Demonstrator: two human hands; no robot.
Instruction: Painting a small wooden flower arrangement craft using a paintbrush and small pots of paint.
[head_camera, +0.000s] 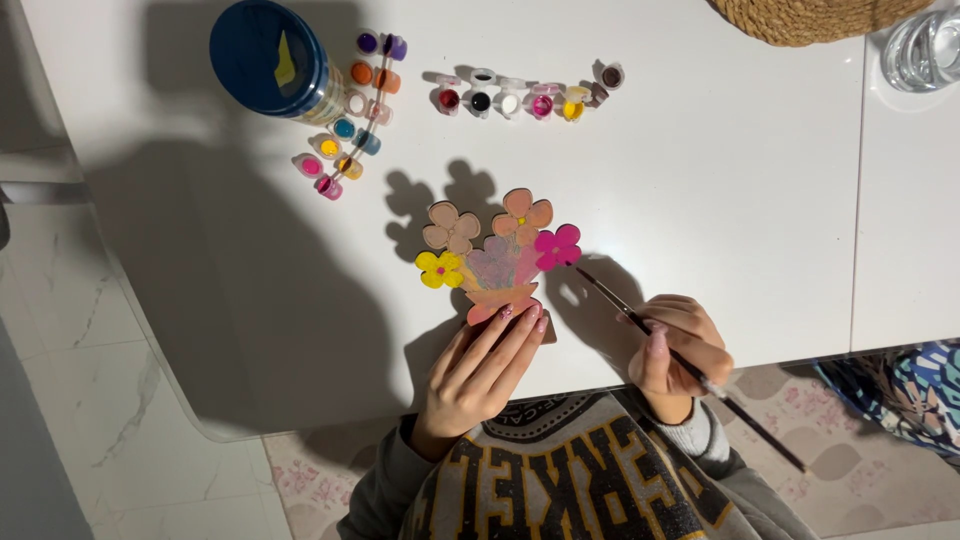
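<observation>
A wooden flower-bouquet cutout (497, 255) stands on the white table (700, 200). One flower is pink, one yellow, two are bare wood, and the middle is pale purple. My left hand (480, 370) holds the cutout by its base with the fingertips. My right hand (680, 350) grips a thin dark paintbrush (640, 318). The brush tip touches the lower edge of the pink flower (557, 246).
A blue-lidded jar (270, 58) stands at the back left. Beside it lie two strips of small paint pots (350, 110); another strip (525, 97) lies farther right. A woven mat (810, 18) and a clear glass (920, 48) sit at the back right.
</observation>
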